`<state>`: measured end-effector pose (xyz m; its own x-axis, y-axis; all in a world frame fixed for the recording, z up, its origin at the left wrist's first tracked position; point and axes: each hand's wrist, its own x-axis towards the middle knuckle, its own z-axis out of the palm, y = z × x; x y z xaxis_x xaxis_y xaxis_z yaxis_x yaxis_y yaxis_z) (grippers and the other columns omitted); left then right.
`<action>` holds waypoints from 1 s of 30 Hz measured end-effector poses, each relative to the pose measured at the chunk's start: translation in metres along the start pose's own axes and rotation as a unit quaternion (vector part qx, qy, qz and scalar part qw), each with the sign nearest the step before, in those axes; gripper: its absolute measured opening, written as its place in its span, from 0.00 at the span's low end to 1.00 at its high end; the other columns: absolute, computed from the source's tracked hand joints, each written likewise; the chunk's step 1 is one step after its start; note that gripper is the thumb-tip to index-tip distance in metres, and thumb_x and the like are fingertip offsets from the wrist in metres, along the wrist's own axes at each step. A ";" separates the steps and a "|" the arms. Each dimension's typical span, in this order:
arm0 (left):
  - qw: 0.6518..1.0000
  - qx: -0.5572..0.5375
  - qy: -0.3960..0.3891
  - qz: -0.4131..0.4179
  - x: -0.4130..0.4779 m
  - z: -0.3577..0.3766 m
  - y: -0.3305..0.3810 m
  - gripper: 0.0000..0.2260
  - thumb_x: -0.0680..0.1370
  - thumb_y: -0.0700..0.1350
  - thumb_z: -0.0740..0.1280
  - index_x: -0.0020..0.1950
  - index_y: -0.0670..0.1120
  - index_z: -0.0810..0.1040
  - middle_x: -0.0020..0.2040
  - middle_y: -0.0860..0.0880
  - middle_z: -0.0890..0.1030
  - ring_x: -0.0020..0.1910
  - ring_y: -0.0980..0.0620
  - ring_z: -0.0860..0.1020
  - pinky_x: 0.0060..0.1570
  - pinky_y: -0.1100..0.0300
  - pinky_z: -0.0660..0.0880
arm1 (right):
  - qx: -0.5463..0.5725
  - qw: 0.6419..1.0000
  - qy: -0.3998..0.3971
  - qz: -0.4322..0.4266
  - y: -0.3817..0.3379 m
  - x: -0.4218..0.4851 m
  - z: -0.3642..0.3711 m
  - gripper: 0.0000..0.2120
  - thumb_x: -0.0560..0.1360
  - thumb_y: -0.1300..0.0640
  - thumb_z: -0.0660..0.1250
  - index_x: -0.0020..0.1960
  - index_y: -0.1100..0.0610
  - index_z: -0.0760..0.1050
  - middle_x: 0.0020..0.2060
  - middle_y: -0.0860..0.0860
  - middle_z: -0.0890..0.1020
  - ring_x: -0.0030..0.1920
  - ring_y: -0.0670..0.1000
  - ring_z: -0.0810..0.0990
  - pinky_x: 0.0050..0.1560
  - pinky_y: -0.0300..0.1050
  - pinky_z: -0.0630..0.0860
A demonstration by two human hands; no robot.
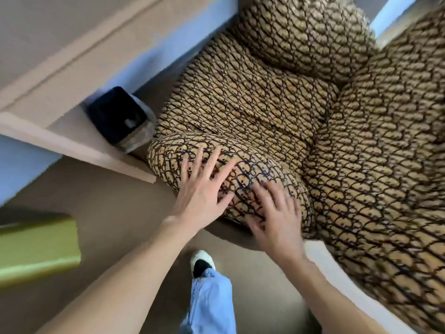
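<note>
A plump armchair (265, 109) covered in tan fabric with a dark printed pattern fills the upper right. Its near armrest (248, 169) bulges toward me. My left hand (204, 186) lies on that armrest with the fingers spread and straight. My right hand (274, 213) is just to the right, fingers spread over the armrest's front edge; it is blurred, so I cannot tell whether it touches the fabric. Neither hand holds anything.
A second cushion or chair (397, 165) in the same fabric adjoins on the right. A black waste bin (120, 116) stands on the floor left of the armchair, against a beige wall ledge (79, 145). A green object (36, 249) sits lower left. My leg and shoe (204, 261) are below.
</note>
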<state>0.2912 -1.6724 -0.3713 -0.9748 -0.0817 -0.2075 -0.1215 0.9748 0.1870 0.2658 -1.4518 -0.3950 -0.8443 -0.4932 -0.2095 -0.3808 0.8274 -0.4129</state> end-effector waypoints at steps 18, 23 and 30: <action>0.983 -0.040 0.181 0.001 -0.026 0.117 -0.001 0.27 0.85 0.59 0.52 0.84 0.55 0.56 0.86 0.48 0.53 0.84 0.39 0.51 0.78 0.29 0.50 | -0.070 0.958 0.263 0.095 -0.003 -0.006 0.116 0.32 0.82 0.42 0.49 0.84 0.49 0.56 0.84 0.50 0.60 0.83 0.58 0.58 0.79 0.69 0.57; 0.973 -0.050 0.225 0.018 -0.016 0.141 -0.016 0.27 0.84 0.58 0.49 0.83 0.54 0.59 0.85 0.48 0.58 0.84 0.41 0.53 0.80 0.32 0.47 | -0.065 0.944 0.297 0.129 -0.021 -0.005 0.134 0.30 0.83 0.41 0.49 0.83 0.49 0.59 0.83 0.50 0.61 0.84 0.55 0.57 0.81 0.65 0.56; 0.960 -0.052 0.274 0.033 0.003 0.130 -0.033 0.27 0.83 0.57 0.51 0.83 0.54 0.61 0.84 0.48 0.62 0.84 0.41 0.55 0.80 0.33 0.49 | -0.070 0.945 0.308 0.087 -0.027 0.013 0.123 0.30 0.82 0.44 0.54 0.82 0.50 0.63 0.82 0.53 0.65 0.83 0.57 0.60 0.80 0.63 0.59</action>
<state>0.3161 -1.6777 -0.5029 -0.9298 -0.1457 0.3381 -0.0471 0.9579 0.2834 0.3114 -1.5136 -0.4962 -0.9419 -0.1316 0.3089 -0.2249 0.9304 -0.2893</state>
